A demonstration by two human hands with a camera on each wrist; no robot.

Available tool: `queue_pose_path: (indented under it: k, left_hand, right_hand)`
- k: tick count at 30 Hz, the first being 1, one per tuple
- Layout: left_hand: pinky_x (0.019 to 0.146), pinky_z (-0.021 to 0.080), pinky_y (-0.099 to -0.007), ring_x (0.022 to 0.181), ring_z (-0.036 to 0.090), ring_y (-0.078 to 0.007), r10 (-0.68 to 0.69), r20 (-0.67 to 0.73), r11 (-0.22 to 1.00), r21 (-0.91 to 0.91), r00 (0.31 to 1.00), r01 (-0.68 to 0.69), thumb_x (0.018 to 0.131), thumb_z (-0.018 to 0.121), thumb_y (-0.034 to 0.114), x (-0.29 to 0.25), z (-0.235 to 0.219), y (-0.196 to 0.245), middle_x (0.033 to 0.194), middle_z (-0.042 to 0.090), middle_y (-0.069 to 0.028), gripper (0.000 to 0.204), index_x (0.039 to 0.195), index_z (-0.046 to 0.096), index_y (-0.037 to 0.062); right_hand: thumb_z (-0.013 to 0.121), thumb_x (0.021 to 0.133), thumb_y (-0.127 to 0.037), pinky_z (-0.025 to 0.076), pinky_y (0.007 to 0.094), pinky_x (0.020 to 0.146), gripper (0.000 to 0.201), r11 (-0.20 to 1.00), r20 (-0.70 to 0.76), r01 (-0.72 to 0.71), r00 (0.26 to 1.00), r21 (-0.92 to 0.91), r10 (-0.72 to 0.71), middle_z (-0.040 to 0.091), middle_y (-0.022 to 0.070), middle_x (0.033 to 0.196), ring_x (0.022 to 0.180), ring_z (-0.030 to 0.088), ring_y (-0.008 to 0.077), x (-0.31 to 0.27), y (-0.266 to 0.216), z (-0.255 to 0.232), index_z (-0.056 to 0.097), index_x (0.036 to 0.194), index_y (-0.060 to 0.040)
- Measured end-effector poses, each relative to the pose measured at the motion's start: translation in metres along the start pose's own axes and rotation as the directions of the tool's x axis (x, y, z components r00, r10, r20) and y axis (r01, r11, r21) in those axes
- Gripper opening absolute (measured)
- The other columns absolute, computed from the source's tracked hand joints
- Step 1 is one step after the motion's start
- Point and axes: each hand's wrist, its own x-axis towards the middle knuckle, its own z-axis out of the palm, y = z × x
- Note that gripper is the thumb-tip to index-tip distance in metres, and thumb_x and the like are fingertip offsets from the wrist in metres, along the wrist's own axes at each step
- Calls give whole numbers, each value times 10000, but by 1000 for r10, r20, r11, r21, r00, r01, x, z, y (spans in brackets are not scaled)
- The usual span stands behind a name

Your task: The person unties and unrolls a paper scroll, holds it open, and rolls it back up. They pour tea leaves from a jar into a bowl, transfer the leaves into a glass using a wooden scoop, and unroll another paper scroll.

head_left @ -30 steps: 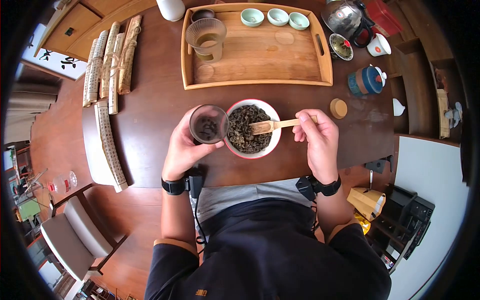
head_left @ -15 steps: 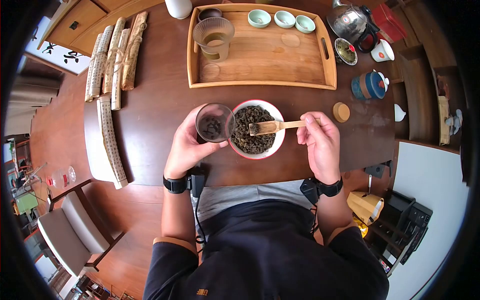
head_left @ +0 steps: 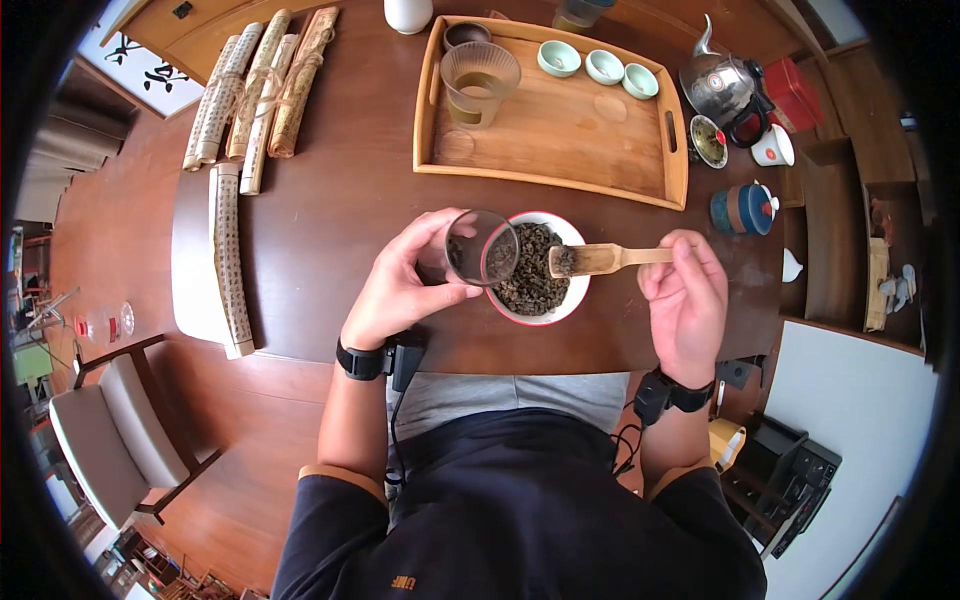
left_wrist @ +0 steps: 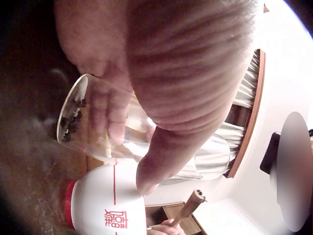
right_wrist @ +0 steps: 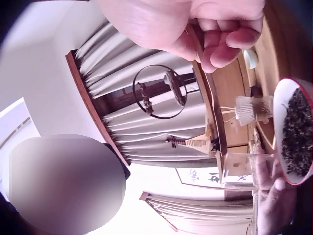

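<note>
My left hand grips a clear drinking glass, thumb on one side, fingers behind. A few dark tea leaves lie inside it, seen in the left wrist view. The glass tilts over the left side of a white bowl with a red rim. Rolled dark tea leaves fill much of the bowl. My right hand pinches the handle of a bamboo tea scoop. The scoop's tip carries some leaves and hangs over the bowl's right side. Red characters mark the bowl in the left wrist view.
Behind the bowl stands a wooden tray with a ribbed glass pitcher and pale green cups. A kettle and a blue jar stand right. Rolled scrolls lie left.
My right hand has raised the scoop out of the leaves and drawn it rightward, with leaves on its tip. The glass has tilted further. The head view has turned, shifting the tabletop things rightward.
</note>
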Motion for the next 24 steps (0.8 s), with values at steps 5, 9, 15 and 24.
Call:
queue_pose_path:
  k: [5, 9, 15, 24]
  left_hand:
    - [1070, 449, -322, 1229, 559, -153, 49, 27, 996, -71, 998, -47, 719, 837, -52, 0, -1, -8, 1319, 586, -54, 724, 1379, 545, 8]
    - [1072, 447, -323, 1240, 555, -154, 137, 62, 987, 81, 989, -141, 724, 831, -55, 1, -5, -7, 1349, 571, -60, 735, 1395, 536, 12]
    - [1078, 444, -328, 1249, 554, -163, 118, 55, 990, 73, 991, -122, 716, 816, -71, 1, -4, -7, 1355, 572, -66, 737, 1394, 539, 10]
    - [1077, 446, -329, 1227, 565, -155, 24, 7, 1000, 0, 1000, -24, 702, 851, -34, 0, -1, -3, 1307, 595, -53, 704, 1347, 572, 12]
  right_hand:
    - [597, 1028, -184, 427, 260, 606, 201, 994, 88, 96, 992, -59, -91, 599, 50, 759, 682, 571, 134, 5, -21, 31, 631, 1051, 12]
    - [605, 1025, -160, 454, 256, 633, 186, 985, 120, 122, 987, -126, -107, 636, 65, 800, 695, 592, 130, 3, -18, 47, 631, 1070, 19]
    - [690, 957, -61, 497, 245, 672, 147, 706, 400, 525, 844, -476, -358, 700, 117, 891, 764, 649, 141, -12, -16, 53, 662, 1058, 42]
    - [576, 1025, -84, 490, 237, 666, 137, 806, 148, 485, 874, -338, -463, 632, 94, 869, 746, 613, 125, -19, -26, 33, 635, 1042, 39]
